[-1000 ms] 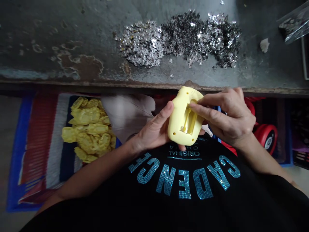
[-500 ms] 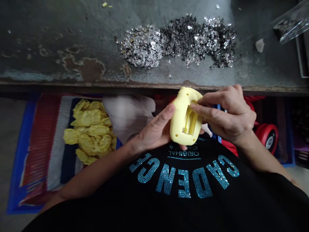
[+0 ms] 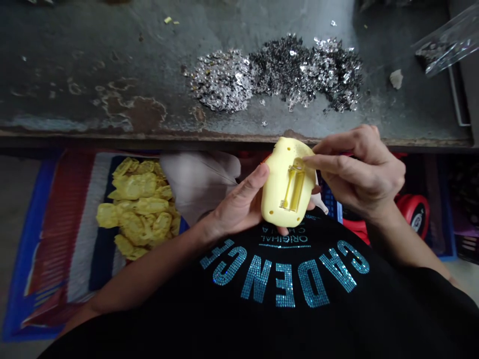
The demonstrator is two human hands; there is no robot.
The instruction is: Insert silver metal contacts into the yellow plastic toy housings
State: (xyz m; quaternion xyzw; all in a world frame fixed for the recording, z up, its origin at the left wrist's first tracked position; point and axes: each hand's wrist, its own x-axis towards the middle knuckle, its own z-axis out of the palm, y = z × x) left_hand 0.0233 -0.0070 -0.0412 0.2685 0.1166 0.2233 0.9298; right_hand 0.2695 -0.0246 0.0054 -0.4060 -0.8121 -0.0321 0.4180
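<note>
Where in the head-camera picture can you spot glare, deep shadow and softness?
Head view, top: bright glints on the metal pieces and clear bag; head view, bottom: the black shirt is so dark its folds mostly disappear; head view, left: the blue tray looks soft, while the yellow casing is clearer.
</note>
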